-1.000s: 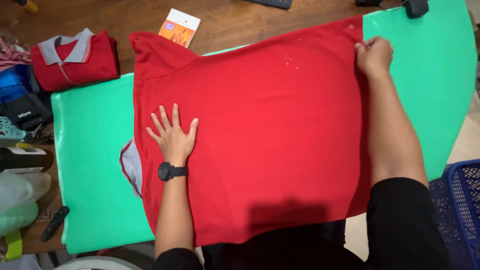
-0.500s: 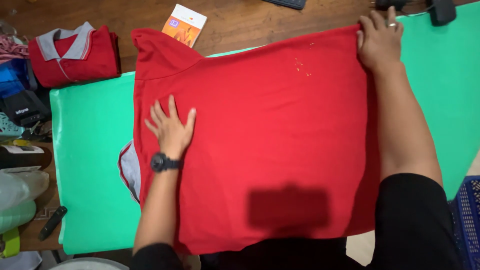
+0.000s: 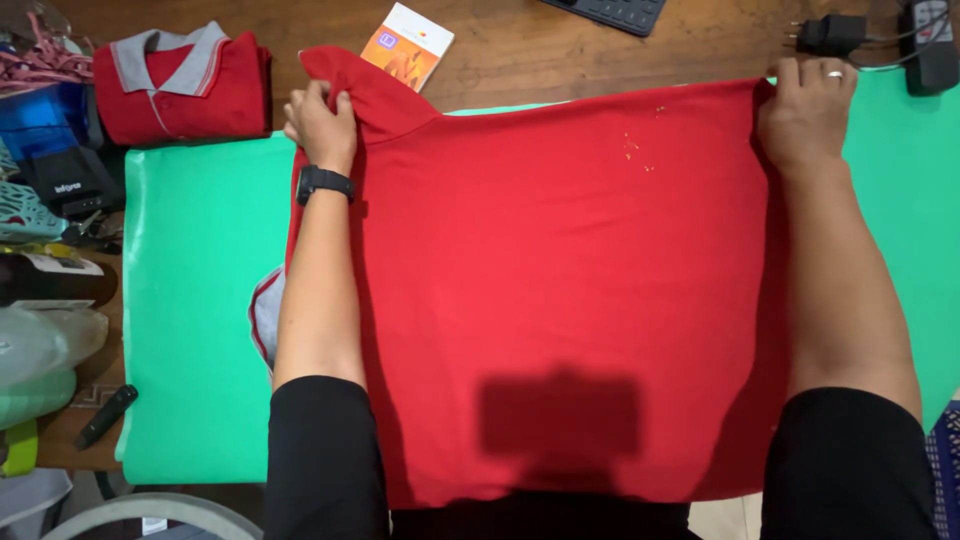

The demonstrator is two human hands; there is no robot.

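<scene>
A: Red polo shirt (image 3: 560, 280) lies spread flat in the middle of the frame, on the green mat (image 3: 190, 300) that covers the tabletop (image 3: 520, 60). Where is the grip on it?

B: Both hands are at its far edge, along the top of the frame. The left hand (image 3: 322, 125) is at the upper left and its grip is closed, pinching a fold of the red cloth near the sleeve. The right hand (image 3: 805, 110) is at the upper right, fingers curled over the corner of the shirt; it looks closed on the cloth too.

A: So which way does the shirt lie from the hands?

B: It hangs away from them toward the bottom of the frame, toward the person. The held edge runs left to right, and the body of the shirt runs from that edge down to the lower edge of the picture. Both forearms lie over the two sides of the shirt.

A: Is one hand nearer than the other?

B: No, I think they are about level, each at one end of the same edge. The grey collar (image 3: 265, 315) peeks out at the left side, under the left forearm.

A: What is around?

B: A folded red polo shirt (image 3: 185, 85) with a grey collar sits at the upper left, well apart. An orange card (image 3: 405, 45) lies just above the left hand, and a black charger (image 3: 830, 35) just above the right hand.
</scene>
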